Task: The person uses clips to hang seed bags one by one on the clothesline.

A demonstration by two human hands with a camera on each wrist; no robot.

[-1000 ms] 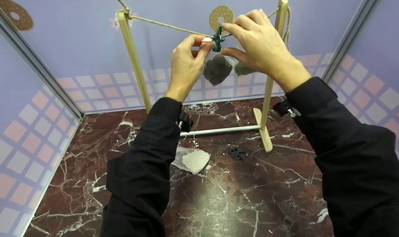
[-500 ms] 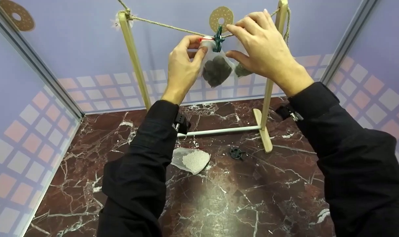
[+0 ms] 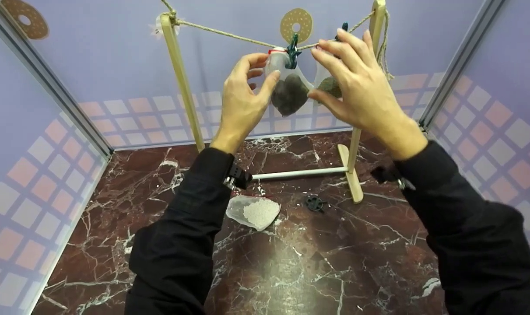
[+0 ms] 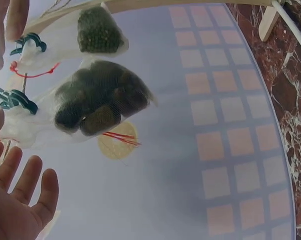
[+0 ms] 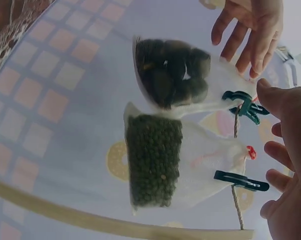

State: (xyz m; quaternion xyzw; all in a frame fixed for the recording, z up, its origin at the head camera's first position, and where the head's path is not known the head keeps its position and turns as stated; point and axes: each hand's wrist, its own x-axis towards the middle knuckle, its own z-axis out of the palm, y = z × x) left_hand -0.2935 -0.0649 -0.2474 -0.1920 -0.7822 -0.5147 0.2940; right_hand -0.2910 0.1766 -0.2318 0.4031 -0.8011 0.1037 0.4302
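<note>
A mesh bag of dark lumps (image 3: 289,94) hangs from the rope (image 3: 225,33) by a dark green clip (image 3: 292,54). My left hand (image 3: 245,96) is beside its left edge, fingers relaxed and spread, gripping nothing. To the right of that bag, my right hand (image 3: 363,83) has its fingers loosely extended. It partly covers a second mesh bag (image 3: 328,85) in the head view. The right wrist view shows this bag of green pellets (image 5: 153,160) with its own green clip (image 5: 241,180) on the rope and a red tie at its neck.
A wooden stand (image 3: 179,83) carries the rope, with a white crossbar (image 3: 300,173) low between its posts. On the dark marble tabletop (image 3: 291,271) lie a mesh bag of white granules (image 3: 260,213) and a loose dark green clip (image 3: 314,203). Patterned panels (image 3: 133,78) enclose the back and sides.
My left fingers have let go of the bag's top and opened beside it. My right hand has moved right and down from the clip. The bag of dark lumps hangs by its clip.
</note>
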